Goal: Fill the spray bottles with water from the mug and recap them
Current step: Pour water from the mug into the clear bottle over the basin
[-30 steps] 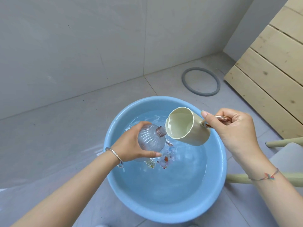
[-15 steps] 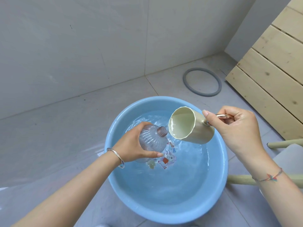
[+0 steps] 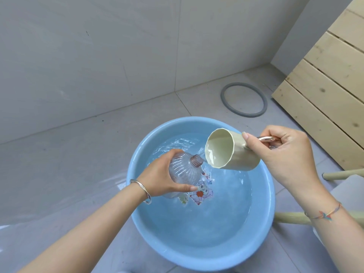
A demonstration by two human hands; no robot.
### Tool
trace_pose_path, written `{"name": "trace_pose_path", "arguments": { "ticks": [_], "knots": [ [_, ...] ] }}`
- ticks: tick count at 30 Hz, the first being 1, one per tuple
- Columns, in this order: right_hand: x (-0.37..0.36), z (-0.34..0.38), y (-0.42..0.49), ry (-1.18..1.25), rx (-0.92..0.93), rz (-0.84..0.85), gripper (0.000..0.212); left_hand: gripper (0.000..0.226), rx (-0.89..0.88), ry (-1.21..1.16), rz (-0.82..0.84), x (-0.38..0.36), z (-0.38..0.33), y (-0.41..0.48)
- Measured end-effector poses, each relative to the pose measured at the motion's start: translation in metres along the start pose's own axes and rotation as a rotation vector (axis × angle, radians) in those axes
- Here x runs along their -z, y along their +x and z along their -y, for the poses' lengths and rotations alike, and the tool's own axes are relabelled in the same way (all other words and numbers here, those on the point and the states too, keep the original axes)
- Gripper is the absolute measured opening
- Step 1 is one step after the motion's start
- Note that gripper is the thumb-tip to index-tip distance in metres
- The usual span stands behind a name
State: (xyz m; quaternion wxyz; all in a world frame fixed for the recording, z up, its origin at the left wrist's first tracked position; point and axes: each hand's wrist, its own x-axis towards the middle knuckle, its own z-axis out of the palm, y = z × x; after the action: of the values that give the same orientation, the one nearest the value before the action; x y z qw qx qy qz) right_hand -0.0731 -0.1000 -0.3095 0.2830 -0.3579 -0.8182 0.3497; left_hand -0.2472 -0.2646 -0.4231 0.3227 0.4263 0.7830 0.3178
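My left hand grips a clear ribbed spray bottle without its cap, tilted with the open neck toward the right, over a blue basin of water. My right hand holds the copper handle of a cream mug, thumb pressed on the mug's side. The mug is tipped on its side, its rim just right of the bottle's neck, with a little water at the lip. A colourful sticker shows under the water below the bottle.
The basin stands on a grey tiled floor by a grey wall. A grey rubber ring lies on the floor behind it. Pale wooden planks lean at the right. Wooden stool legs stick out at the right edge.
The mug has lifted and drawn slightly right, away from the bottle's neck. The bottle has stayed in my left hand with little movement.
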Motion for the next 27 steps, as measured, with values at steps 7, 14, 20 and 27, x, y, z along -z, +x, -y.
{"name": "trace_pose_path", "arguments": {
  "ticks": [7,14,20,27],
  "knots": [
    [-0.0016,0.0003,0.0006,-0.032,0.066,-0.02,0.043,0.094,0.002,-0.002,0.003,-0.0004,-0.0013,0.0003],
    [-0.0026,0.0032,0.0024,-0.054,0.117,-0.022,0.042,0.096,0.023,-0.015,0.012,-0.0018,-0.0008,0.0004],
    [-0.0072,-0.0001,0.0014,-0.067,0.175,-0.02,0.043,0.093,0.007,-0.019,0.0,-0.0024,-0.0008,0.001],
    [-0.0086,0.0047,0.0009,-0.136,0.275,-0.019,0.04,0.106,0.02,-0.036,0.009,-0.0041,0.001,0.0013]
  ]
}}
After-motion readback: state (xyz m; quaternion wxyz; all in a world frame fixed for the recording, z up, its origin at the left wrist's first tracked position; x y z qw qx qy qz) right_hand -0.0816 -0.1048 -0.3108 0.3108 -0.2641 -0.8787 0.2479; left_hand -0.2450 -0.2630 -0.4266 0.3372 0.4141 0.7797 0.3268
